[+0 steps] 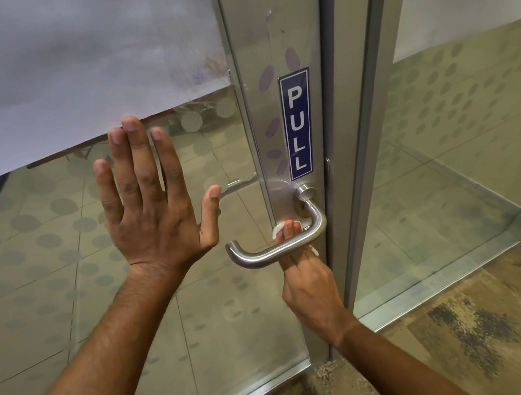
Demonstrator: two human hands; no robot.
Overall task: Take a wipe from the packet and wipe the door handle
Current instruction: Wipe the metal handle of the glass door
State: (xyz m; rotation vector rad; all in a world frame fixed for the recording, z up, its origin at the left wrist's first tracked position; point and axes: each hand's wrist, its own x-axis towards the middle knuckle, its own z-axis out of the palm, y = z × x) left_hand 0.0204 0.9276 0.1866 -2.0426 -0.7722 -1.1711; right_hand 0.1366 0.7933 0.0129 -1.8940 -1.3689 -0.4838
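A brushed steel lever door handle (263,259) sticks out from the metal stile of a glass door, below a blue PULL sign (299,124). My right hand (309,284) reaches up behind the lever, its fingers pressing a white wipe (278,229) against the stile between lever and door. Only small bits of the wipe show above and below the fingers. My left hand (152,202) lies flat on the glass pane to the left of the handle, fingers spread, holding nothing. No wipe packet is in view.
The glass door (129,290) has frosted dots and a frosted upper band. A metal door frame (364,144) stands right of the handle, with another glass panel (469,143) beyond it. Patterned brown carpet (484,332) covers the floor on my side.
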